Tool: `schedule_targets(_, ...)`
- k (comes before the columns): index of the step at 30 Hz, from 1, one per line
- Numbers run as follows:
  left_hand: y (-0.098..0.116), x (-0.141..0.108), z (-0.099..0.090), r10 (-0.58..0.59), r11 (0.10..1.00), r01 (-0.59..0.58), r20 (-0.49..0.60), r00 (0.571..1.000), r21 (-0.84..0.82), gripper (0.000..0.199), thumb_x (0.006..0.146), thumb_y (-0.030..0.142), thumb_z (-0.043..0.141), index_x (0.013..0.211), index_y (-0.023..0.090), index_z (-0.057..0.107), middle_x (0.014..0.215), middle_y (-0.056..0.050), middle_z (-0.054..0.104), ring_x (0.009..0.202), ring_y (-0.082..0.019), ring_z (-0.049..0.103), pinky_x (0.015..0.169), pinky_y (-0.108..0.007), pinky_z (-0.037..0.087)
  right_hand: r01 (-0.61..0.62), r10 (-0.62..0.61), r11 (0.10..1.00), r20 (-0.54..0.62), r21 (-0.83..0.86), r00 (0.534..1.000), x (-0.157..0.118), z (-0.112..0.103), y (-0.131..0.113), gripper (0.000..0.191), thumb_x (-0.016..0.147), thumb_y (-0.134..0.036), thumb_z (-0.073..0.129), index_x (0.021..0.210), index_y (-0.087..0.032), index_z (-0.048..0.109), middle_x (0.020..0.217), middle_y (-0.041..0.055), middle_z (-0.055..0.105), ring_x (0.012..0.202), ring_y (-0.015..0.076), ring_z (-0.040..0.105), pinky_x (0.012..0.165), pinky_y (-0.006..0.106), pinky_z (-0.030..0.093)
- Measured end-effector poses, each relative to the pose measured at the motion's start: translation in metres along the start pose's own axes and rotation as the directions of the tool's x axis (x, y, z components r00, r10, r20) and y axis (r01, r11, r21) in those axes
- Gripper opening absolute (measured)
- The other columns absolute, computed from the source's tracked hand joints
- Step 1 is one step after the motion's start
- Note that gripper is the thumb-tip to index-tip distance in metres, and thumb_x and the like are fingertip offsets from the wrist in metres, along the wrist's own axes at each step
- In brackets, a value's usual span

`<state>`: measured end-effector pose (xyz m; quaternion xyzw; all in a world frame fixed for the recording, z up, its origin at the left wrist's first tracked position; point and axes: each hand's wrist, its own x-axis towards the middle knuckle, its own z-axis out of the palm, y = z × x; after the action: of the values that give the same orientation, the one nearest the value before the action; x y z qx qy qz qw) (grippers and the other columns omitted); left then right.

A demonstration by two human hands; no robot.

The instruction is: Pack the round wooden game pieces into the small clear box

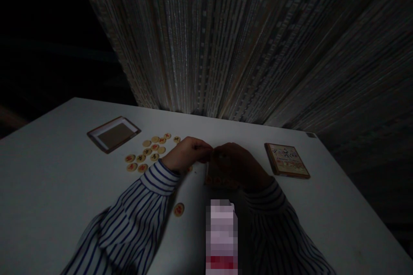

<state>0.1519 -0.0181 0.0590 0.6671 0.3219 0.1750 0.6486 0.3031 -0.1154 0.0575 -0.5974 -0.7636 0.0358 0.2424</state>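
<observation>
While left hand (185, 154) pinches narrowly, right hand (240, 165), grip unclear, red-charactered discs (142, 168), box (287, 161), print illegible

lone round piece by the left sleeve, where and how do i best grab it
Best pinched by its rim, thumb and fingertip on opposite edges, coming down from above. The round piece lies flat on the white table with its red marking up, so only the low edge offers a grip, and the left sleeve is close on its left.

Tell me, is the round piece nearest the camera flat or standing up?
Flat: the round piece lies on the table, red mark up.
</observation>
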Motion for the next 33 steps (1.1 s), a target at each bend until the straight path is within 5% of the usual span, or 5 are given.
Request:
schedule_targets(8,-0.013,0.005,-0.007,0.057,0.976,-0.054,-0.009,0.998,0.212,0.015,0.069,0.020,0.057,0.073,0.013,0.069,0.058,-0.002,0.067,0.052,-0.011,0.059,0.050,-0.019,0.045,-0.042,0.052,0.997,0.150,-0.070,0.987,0.001,0.009,0.008,0.011,0.081,-0.022,0.056,0.087,-0.018,0.065,0.083,0.0058,0.066,0.076,0.0155,0.059,0.069,0.028,0.045)
schedule_targets(16,-0.021,0.008,-0.007,0.228,0.812,-0.195,0.009,0.974,0.550,0.021,0.072,0.018,0.053,0.080,0.017,0.071,0.061,-0.003,0.068,0.055,-0.015,0.059,0.054,-0.022,0.042,-0.153,0.180,0.981,0.274,-0.117,0.945,0.003,0.010,0.005,0.017,0.082,-0.026,0.052,0.089,-0.019,0.065,0.084,0.0053,0.066,0.075,0.0154,0.060,0.065,0.026,0.043)
schedule_targets(33,-0.031,0.011,0.003,0.154,0.643,-0.123,0.030,0.988,0.756,0.035,0.077,0.015,0.049,0.110,0.011,0.061,0.102,-0.012,0.067,0.091,-0.021,0.062,0.081,-0.030,0.045,-0.061,0.132,0.984,0.450,-0.170,0.883,0.010,0.014,0.001,0.027,0.086,-0.034,0.042,0.101,-0.022,0.062,0.094,0.0065,0.068,0.081,0.0193,0.063,0.062,0.026,0.042)
